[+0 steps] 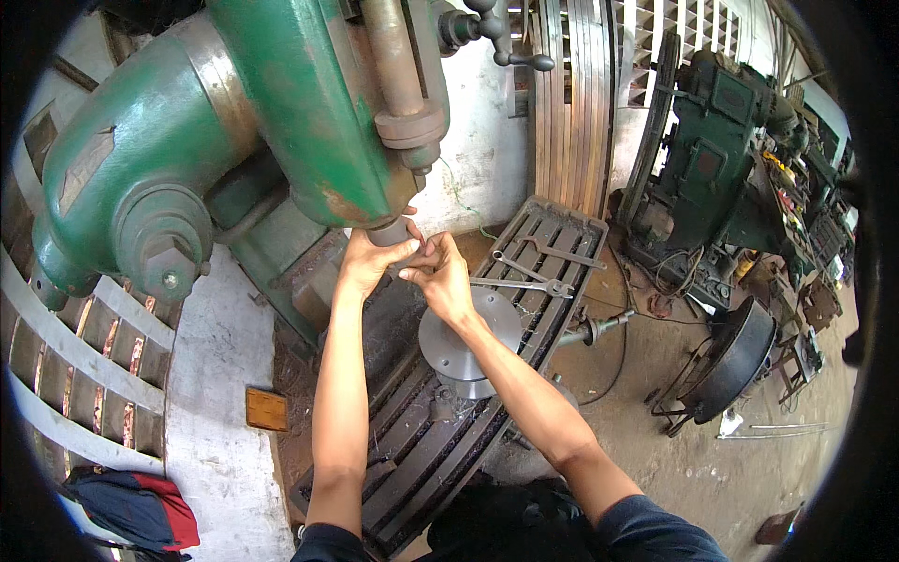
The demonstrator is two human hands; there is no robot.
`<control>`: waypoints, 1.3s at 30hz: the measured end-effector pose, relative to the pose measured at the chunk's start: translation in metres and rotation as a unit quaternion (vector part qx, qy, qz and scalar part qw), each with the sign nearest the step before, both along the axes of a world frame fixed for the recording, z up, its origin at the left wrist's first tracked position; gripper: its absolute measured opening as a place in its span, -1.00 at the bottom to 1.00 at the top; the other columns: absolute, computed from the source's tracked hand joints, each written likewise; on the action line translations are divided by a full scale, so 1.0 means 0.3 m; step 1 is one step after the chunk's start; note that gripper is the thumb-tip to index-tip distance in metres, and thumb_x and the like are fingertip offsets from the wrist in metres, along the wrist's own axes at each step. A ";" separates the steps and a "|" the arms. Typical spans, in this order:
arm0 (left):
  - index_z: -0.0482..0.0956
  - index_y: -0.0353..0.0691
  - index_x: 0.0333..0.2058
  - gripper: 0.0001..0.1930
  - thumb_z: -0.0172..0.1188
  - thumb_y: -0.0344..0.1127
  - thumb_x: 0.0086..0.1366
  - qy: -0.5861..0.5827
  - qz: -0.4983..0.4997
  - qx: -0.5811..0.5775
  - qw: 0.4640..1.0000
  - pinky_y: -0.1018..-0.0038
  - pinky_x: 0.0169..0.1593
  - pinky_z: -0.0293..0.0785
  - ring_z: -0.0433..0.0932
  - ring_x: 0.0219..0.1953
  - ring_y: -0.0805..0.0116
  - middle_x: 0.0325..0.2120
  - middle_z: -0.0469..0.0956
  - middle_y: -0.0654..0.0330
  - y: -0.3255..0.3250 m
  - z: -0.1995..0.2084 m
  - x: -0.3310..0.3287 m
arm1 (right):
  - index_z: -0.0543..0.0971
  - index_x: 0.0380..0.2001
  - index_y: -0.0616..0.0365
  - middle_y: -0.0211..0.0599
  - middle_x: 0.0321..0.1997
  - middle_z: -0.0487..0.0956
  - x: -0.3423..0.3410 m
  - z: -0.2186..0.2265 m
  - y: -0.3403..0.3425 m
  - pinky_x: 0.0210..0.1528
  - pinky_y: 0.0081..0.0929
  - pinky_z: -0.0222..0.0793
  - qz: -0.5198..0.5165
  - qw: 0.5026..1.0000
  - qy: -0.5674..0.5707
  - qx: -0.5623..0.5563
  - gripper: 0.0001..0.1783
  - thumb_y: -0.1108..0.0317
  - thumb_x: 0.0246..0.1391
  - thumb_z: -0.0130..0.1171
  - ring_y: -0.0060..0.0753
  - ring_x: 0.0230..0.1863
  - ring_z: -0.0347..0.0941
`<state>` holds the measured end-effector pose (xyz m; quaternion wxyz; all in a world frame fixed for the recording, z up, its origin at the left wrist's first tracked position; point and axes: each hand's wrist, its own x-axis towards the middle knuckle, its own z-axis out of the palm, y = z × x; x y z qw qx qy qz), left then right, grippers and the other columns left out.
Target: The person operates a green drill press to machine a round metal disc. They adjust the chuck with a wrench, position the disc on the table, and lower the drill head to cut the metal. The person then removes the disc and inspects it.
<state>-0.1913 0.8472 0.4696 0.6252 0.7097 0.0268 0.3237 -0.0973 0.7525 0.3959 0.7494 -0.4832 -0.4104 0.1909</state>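
Both my arms reach up to the underside of a green milling machine head (328, 112). My left hand (361, 265) is closed around a short grey cylindrical spindle end (388, 234), its thumb lying across the front. Just to the right, my right hand (444, 281) has its fingers curled in and pressed together at the lower edge of that part; what is between them is hidden. Under my right forearm, a round metal disc with holes (459, 342) rests on the slotted machine table (426, 468).
Wrenches (534, 281) lie on the table's far end, beyond the disc. A crank handle (609, 323) sticks out from the table's right side. On the floor at right stands a black round pan (735, 361), with a dark green machine (712, 150) behind it.
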 end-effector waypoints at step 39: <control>0.45 -0.26 -0.20 -0.57 0.42 -0.49 -0.07 -0.029 0.031 0.006 0.999 0.37 0.01 0.42 0.51 -0.19 0.34 -0.29 0.51 0.19 0.015 -0.053 0.033 | 0.23 -0.34 0.21 0.01 -0.38 0.63 -0.010 0.013 -0.030 -0.21 -0.37 0.45 0.001 1.000 -0.003 -0.009 -0.64 0.68 -0.03 0.22 -0.40 -0.17 0.59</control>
